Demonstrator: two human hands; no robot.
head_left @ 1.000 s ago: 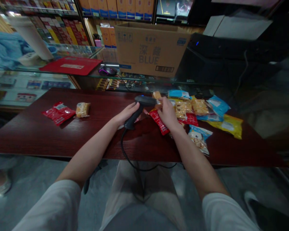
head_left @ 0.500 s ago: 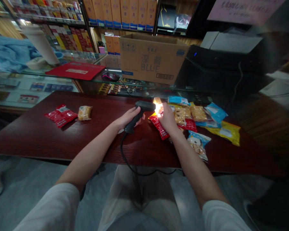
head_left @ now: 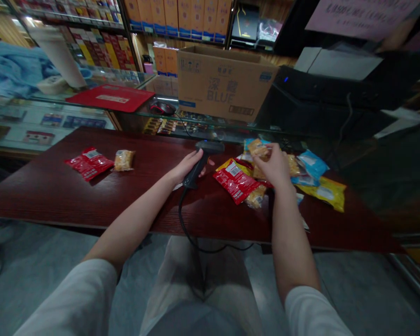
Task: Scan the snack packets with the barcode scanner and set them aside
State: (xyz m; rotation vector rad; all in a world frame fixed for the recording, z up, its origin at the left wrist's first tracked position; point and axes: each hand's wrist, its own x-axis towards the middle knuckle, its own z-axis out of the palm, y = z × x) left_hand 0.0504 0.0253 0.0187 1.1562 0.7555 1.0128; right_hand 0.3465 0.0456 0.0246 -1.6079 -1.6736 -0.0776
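My left hand [head_left: 188, 169] is wrapped round the handle of a black barcode scanner [head_left: 210, 147], whose head points right and whose cable hangs over the table's front edge. My right hand [head_left: 273, 164] pinches a small wrapped snack pack [head_left: 257, 148] above the pile. Below and left of that hand lies a red snack packet [head_left: 236, 181], label side up, with another clear-wrapped snack [head_left: 256, 197] at its lower corner. A blue packet [head_left: 313, 166] and a yellow packet [head_left: 325, 193] lie right of the hand. My right wrist partly hides a white-and-blue packet.
On the left of the dark red table [head_left: 150, 196] are a red packet [head_left: 89, 163] and a wrapped snack [head_left: 123, 160]. Behind stands a glass counter with a cardboard box [head_left: 226, 86], a computer mouse [head_left: 162, 108] and a red mat [head_left: 111, 98].
My right hand has moved right, away from the scanner, carrying the small snack pack over the pile. The bright scanner light has gone out. My left hand keeps its hold.
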